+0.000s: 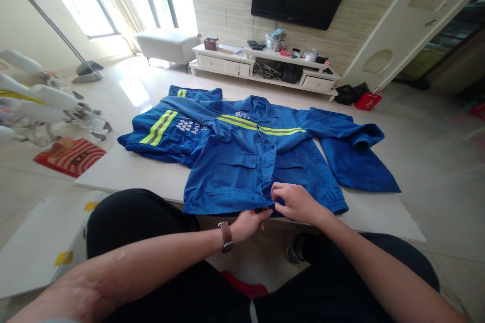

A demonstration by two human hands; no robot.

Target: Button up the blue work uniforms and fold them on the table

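A blue work jacket point(238, 171) with yellow-and-grey reflective strips lies front up on a low white table point(132, 174), its collar away from me. At the bottom of the front placket, my right hand point(293, 202) pinches the hem with curled fingers. My left hand point(250, 224), with a watch on its wrist, is closed on the same hem from below, just left of the right hand. Its fingertips are partly hidden by the cloth. Under the jacket's left side lies a folded blue garment point(166, 133) with a printed logo; more blue cloth point(359, 166) sticks out at the right.
My knees are on both sides of the table's near edge. A red-striped bag point(70, 156) lies on the floor at the left, near a rack of white padded parts point(34, 101). Beyond stand a low TV cabinet point(223, 63) and a white bench point(166, 45).
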